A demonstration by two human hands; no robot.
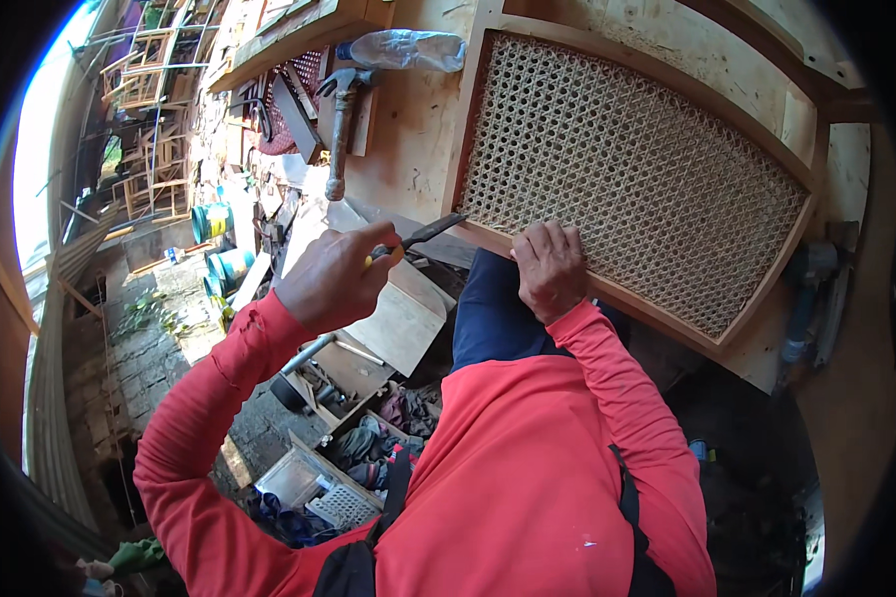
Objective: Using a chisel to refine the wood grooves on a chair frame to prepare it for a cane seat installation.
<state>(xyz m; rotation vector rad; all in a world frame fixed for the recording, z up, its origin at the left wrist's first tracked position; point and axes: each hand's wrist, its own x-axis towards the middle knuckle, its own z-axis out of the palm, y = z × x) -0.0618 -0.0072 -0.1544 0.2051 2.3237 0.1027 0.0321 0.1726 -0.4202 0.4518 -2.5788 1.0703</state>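
Observation:
My left hand [338, 277] is closed round the yellow handle of a chisel [434, 229]. The chisel's dark flat blade points right, with its tip at the near left corner of a wooden frame [657, 320]. Woven cane webbing [627, 169] with an open hole pattern fills that frame, which lies tilted across the workbench. My right hand [551, 271] grips the frame's near edge, fingers curled over the rail a short way right of the chisel tip. The thumb of this hand is mostly hidden.
A claw hammer [342, 129] and a plastic bottle [408, 50] lie on the workbench [404, 149], left of the frame. A power tool [806, 289] sits at the far right. Below on the left are teal buckets [231, 267] and a drawer of cloths [373, 443].

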